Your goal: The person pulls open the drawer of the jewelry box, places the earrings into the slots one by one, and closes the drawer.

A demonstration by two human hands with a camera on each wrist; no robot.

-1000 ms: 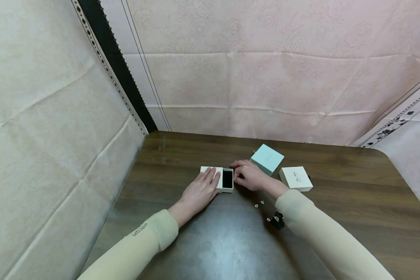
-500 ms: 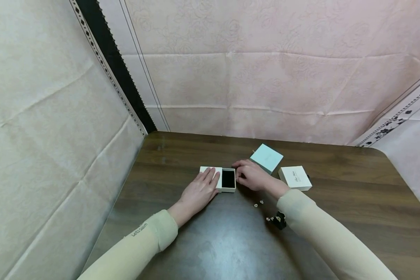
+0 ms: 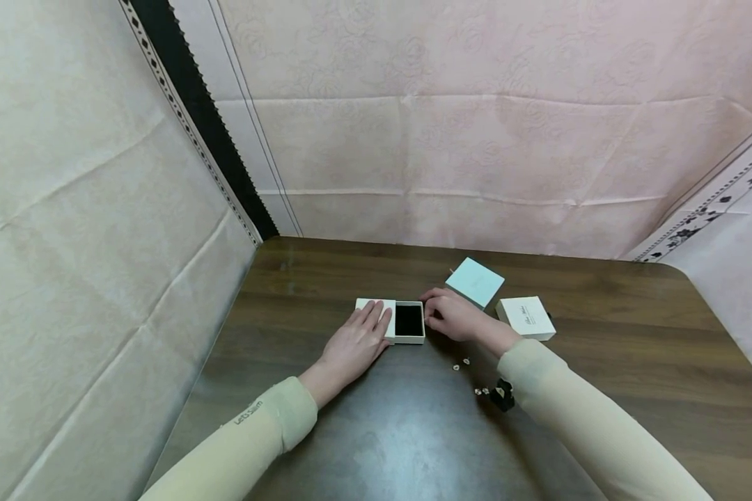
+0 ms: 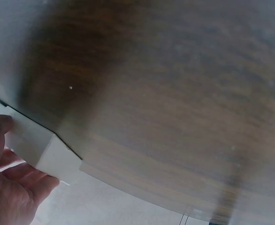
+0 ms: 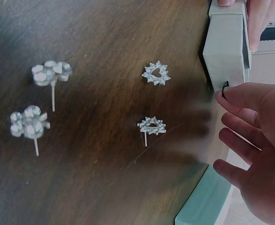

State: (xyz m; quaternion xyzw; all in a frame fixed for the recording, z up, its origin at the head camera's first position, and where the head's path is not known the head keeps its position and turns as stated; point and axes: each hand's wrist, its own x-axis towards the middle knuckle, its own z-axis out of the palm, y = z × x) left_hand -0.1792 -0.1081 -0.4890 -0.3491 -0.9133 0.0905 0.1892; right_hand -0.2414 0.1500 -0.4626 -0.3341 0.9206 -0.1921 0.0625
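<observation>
My left hand (image 3: 358, 337) grips the sleeve (image 4: 32, 138) of a small white slide-out box, fingers across its top and thumb against its front side. The drawer (image 3: 410, 340), lined in black, stands partly out on the right. My right hand (image 3: 454, 316) pinches the black ribbon pull tab (image 5: 225, 89) at the drawer's end between thumb and forefinger, its other fingers loosely spread. On the table in the right wrist view lie two sparkling flower stud earrings (image 5: 52, 74) and two heart-shaped stud earrings (image 5: 156, 73).
A teal box (image 3: 475, 282) sits just behind my right hand. Right of it is another white box (image 3: 526, 319) with dark lettering. The wooden table (image 3: 326, 261) ends at a pale cloth wall (image 3: 476, 153); a second cloth (image 3: 100, 243) hangs along the left.
The drawer has slid a little farther right out of the sleeve, my right hand moving with it. My left hand keeps its place on the sleeve.
</observation>
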